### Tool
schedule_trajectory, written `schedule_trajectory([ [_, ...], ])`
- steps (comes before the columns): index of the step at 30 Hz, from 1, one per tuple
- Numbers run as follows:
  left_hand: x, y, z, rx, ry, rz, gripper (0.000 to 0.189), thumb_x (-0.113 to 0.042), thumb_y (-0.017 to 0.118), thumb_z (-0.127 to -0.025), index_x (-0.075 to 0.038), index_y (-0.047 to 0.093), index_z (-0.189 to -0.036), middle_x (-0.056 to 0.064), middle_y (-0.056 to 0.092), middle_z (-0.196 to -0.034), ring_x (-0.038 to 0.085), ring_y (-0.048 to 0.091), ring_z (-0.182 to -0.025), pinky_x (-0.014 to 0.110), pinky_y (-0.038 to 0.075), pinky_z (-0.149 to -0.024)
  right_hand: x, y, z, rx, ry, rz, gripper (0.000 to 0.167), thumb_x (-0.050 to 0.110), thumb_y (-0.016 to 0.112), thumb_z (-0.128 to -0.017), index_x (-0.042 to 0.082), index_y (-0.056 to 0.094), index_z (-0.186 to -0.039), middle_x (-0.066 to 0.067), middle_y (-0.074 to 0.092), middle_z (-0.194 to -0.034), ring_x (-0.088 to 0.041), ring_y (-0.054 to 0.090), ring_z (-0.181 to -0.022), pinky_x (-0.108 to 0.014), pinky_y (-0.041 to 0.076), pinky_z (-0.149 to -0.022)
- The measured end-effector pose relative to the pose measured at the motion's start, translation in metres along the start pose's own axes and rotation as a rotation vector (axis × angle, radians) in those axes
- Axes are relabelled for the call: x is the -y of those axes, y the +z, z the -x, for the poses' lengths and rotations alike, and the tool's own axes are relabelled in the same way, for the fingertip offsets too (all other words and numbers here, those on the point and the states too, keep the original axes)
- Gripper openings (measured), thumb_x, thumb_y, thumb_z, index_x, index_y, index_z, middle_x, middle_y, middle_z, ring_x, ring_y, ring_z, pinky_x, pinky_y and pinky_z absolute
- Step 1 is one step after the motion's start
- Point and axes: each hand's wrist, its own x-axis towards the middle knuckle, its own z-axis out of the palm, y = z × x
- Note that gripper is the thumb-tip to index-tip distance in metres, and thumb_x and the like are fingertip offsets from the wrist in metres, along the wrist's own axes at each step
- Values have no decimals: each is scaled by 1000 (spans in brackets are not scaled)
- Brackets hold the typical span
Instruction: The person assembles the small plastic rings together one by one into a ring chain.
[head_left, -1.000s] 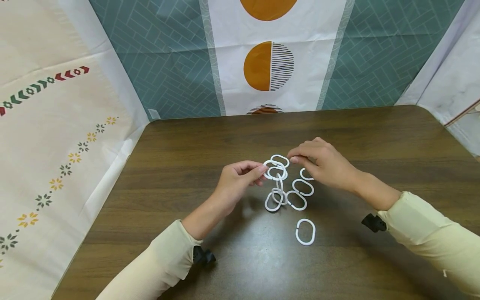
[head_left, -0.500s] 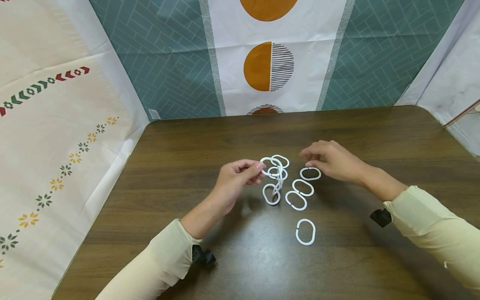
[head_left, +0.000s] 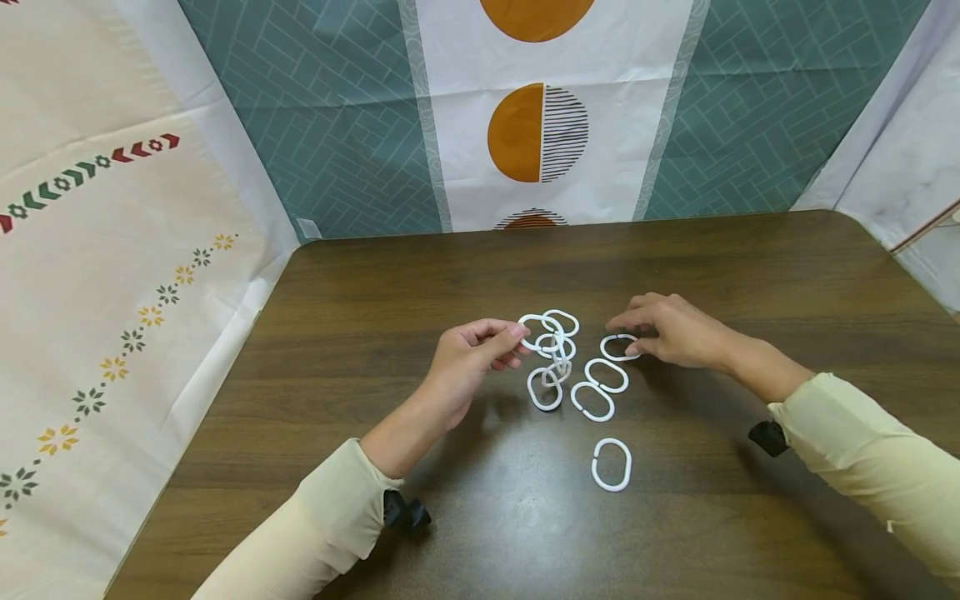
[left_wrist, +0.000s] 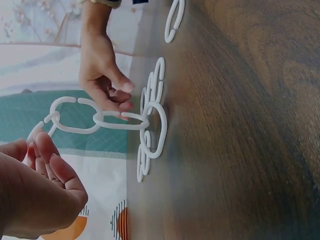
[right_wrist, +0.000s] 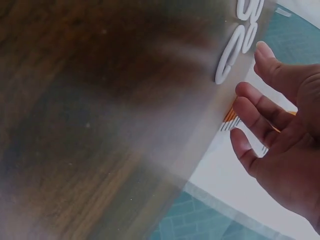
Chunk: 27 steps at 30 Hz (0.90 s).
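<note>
In the head view my left hand (head_left: 476, 354) pinches the top of a short chain of white plastic links (left_wrist: 76, 131) between thumb and finger. The chain hangs from the fingertips, and its lowest link (left_wrist: 164, 132) reaches the loose links at the tabletop in the left wrist view. My right hand (head_left: 678, 333) is over the rearmost link (head_left: 602, 347) of the loose row on the right, thumb and fingers apart. Its thumb tip overlaps that link's right end in the head view. Nothing lies between its fingers in the right wrist view, where a white link (right_wrist: 220, 76) is beside the thumb.
Two more loose links, one of them a white link (head_left: 574, 396), lie in the row nearer me. Another single link (head_left: 594, 468) lies in front. Behind the chain are more white links (head_left: 577, 325). All are on a brown wooden table (head_left: 375, 283) with patterned cloth behind.
My right hand has moved right, away from the chain, and now hovers at the rearmost loose link with its fingers spread. My left hand has shifted slightly left with the chain, which has swung.
</note>
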Motion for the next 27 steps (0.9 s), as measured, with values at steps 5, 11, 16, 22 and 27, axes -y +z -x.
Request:
schedule_trajectory([
  [5,1,0,0,-5,-4,4,25,-14,65,-92,8,65,-104,1,69,-78,11,62,-66,25,49,-72,-1,5,1,30,16,27,43,9,83,-73,10,71,-114,-4,62,-95,-20,54,-83,-35,42,-68],
  [11,0,-1,1,-9,-15,8,21,-14,65,-92,4,67,-101,2,69,-78,12,62,-66,29,49,-74,-3,10,3,42,27,49,43,12,85,-71,11,72,-112,-1,57,-88,-18,47,-75,-31,36,-63],
  [16,0,-1,0,-9,-19,7,20,-15,65,-92,3,67,-100,2,69,-78,11,63,-66,29,49,-74,-4,13,3,10,3,53,41,10,84,-71,11,72,-110,0,55,-83,-15,45,-70,-28,35,-60],
  [22,0,0,0,-7,-12,12,17,-15,65,-92,1,68,-98,2,69,-78,12,63,-66,28,49,-73,-3,10,3,-34,-50,61,29,7,80,-76,9,74,-104,1,61,-83,-6,50,-65,-26,40,-57],
  [27,0,0,0,-8,-17,15,19,-14,65,-92,3,67,-100,2,70,-79,11,62,-66,25,48,-70,-2,4,5,-118,-70,45,15,-2,76,-77,6,76,-90,0,71,-83,-10,65,-70,-31,51,-60],
])
